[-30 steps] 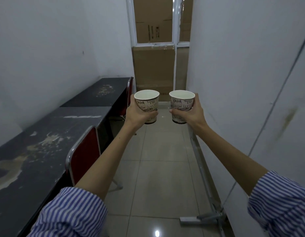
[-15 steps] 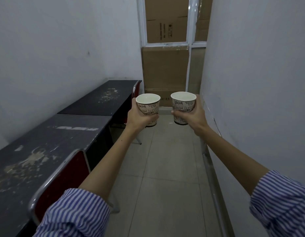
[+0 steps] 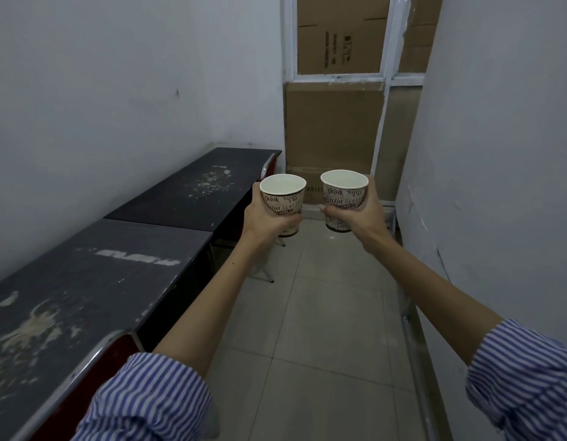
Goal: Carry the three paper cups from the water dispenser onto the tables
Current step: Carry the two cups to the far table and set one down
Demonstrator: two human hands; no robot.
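Note:
I hold two printed paper cups upright at arm's length over the tiled aisle. My left hand point(image 3: 265, 221) grips the left paper cup point(image 3: 283, 196) from its left side. My right hand point(image 3: 362, 214) is wrapped round the right paper cup point(image 3: 343, 192) from its right. Both cups show a pale inside and stand a hand's width apart. Two dark, scuffed tables line the left wall: the near table point(image 3: 85, 281) and the far table point(image 3: 193, 189). No third cup and no water dispenser are in view.
A red chair back with a metal rim point(image 3: 94, 370) is tucked at the near table, another red chair point(image 3: 269, 165) at the far one. Stacked cardboard boxes point(image 3: 333, 128) behind a white frame close the corridor's end. A white wall with a metal rail point(image 3: 412, 329) runs along the right.
I have walked forward down the aisle: the tables and boxes have come closer and the near chair has slid to the bottom left. Both cups stay held, level, in front of me.

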